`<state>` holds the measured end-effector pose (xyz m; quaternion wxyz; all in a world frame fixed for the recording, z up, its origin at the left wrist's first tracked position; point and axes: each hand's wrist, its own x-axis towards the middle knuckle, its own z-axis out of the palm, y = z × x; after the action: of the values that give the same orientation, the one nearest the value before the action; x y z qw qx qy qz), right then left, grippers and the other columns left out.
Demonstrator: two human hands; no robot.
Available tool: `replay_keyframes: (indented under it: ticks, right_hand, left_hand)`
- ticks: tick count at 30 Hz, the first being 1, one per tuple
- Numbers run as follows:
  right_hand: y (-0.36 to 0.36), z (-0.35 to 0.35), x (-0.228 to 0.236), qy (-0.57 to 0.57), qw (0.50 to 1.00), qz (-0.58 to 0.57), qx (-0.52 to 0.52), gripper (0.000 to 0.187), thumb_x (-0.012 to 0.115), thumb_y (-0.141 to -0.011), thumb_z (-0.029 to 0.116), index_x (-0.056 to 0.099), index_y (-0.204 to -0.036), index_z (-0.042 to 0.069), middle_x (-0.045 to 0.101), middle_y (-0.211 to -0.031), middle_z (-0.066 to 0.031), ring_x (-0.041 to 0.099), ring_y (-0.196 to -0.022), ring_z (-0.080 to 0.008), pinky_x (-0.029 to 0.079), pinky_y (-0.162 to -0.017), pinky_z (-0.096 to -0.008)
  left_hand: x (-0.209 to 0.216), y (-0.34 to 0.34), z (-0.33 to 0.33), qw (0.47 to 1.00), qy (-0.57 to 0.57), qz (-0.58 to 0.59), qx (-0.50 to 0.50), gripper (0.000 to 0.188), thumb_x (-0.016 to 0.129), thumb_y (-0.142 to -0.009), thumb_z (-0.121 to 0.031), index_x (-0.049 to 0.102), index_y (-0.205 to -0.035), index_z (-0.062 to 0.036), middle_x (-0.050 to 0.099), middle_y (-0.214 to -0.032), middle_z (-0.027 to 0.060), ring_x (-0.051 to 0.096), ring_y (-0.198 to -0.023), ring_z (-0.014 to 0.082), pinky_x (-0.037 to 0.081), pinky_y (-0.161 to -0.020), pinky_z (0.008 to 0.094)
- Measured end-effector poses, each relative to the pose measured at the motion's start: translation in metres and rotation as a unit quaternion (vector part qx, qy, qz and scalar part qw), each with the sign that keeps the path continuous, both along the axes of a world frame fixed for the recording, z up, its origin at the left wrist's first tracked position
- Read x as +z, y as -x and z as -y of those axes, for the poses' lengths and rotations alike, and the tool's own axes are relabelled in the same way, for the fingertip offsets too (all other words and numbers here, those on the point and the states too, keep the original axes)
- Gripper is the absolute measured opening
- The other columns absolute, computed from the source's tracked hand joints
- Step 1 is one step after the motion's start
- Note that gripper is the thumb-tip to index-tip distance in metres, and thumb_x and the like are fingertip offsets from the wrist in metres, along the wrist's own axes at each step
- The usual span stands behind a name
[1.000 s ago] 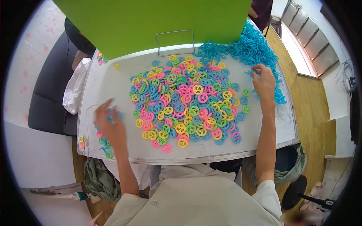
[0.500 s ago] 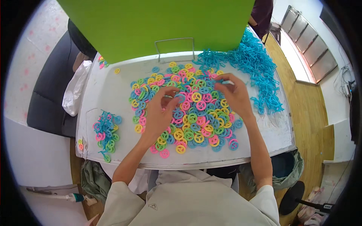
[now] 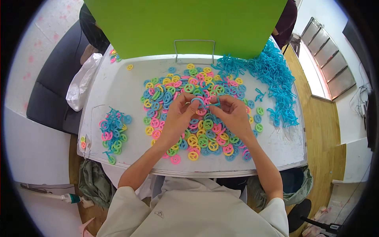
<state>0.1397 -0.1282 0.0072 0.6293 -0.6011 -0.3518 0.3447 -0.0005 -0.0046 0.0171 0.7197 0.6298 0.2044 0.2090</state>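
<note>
Above a heap of small plastic wheels (image 3: 193, 140) in pink, yellow, green and blue, my two hands are close together. My left hand (image 3: 179, 115) pinches a blue wheel (image 3: 198, 102) between thumb and fingers. Just right of it, my right hand (image 3: 233, 113) is closed on a thin teal plastic piece (image 3: 215, 104), partly covered by the fingertips. The teal piece is at the wheel's edge; whether they touch I cannot tell.
A mound of teal branched plastic pieces (image 3: 272, 65) runs along the table's right side. At the left lies a smaller pile of wheels with teal pieces (image 3: 113, 132). A green panel (image 3: 185, 27) with a wire stand (image 3: 194, 40) rises at the back.
My right hand has moved left and down, bringing a teal piece to the wheel in my left hand. My left hand has shifted slightly right. Several wheels now lie apart at the heap's right.
</note>
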Motion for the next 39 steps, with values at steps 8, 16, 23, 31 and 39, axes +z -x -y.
replay_keyframes:
  ticks: [8, 16, 23, 31, 39]
  right_hand:
    - [0.0, 0.0, -0.002, 0.031, 0.999, 0.003, 0.011, 0.019, 0.066, -0.084, 0.002, 0.063, -0.102, -0.003, 0.066, -0.093, -0.0048, 0.063, -0.083, -0.0076, 0.051, -0.072, -0.02]
    - [0.008, 0.003, 0.009, 0.077, 0.993, 0.09, -0.012, 0.02, 0.069, -0.082, 0.015, 0.07, -0.096, 0.001, 0.065, -0.07, 0.001, 0.056, -0.063, -0.0017, 0.041, -0.055, -0.0197]
    - [0.007, 0.003, 0.011, 0.056, 0.998, -0.016, -0.001, 0.03, 0.068, -0.085, 0.009, 0.061, -0.111, -0.001, 0.067, -0.082, -0.0032, 0.064, -0.078, -0.0074, 0.049, -0.069, -0.02]
    - [0.013, 0.003, 0.004, 0.01, 0.987, 0.153, -0.039, 0.025, 0.07, -0.081, 0.004, 0.061, -0.104, 0.001, 0.066, -0.1, -0.0084, 0.065, -0.077, -0.0101, 0.052, -0.065, -0.0234]
    - [0.011, 0.003, 0.008, 0.026, 0.973, 0.215, -0.077, 0.024, 0.07, -0.081, 0.005, 0.062, -0.104, 0.002, 0.067, -0.092, -0.0034, 0.058, -0.066, -0.006, 0.046, -0.058, -0.0205]
  left_hand:
    - [-0.014, -0.007, 0.007, 0.996, -0.068, 0.05, 0.04, 0.014, 0.058, -0.092, -0.013, 0.053, -0.096, -0.0005, 0.061, -0.083, 0.0053, 0.06, -0.073, 0.0104, 0.05, -0.065, 0.0246]
    - [-0.014, -0.007, 0.013, 0.98, -0.181, 0.035, 0.071, 0.006, 0.053, -0.087, 0.006, 0.052, -0.092, 0.0019, 0.061, -0.079, 0.0087, 0.062, -0.072, 0.0131, 0.049, -0.06, 0.0263]
    - [-0.014, -0.008, 0.013, 0.975, -0.202, 0.011, 0.086, 0.011, 0.057, -0.086, 0.003, 0.056, -0.097, 0.0011, 0.062, -0.081, 0.0077, 0.063, -0.074, 0.0126, 0.049, -0.061, 0.0248]
    - [-0.017, -0.005, 0.008, 0.984, -0.149, 0.031, 0.094, 0.017, 0.062, -0.088, -0.007, 0.062, -0.105, -0.0012, 0.066, -0.084, 0.0054, 0.062, -0.076, 0.0097, 0.049, -0.065, 0.023]
    - [-0.007, -0.005, 0.013, 0.982, -0.154, 0.064, 0.088, 0.026, 0.058, -0.089, -0.004, 0.063, -0.114, -0.0041, 0.066, -0.091, 0.0077, 0.063, -0.08, 0.0109, 0.05, -0.067, 0.023]
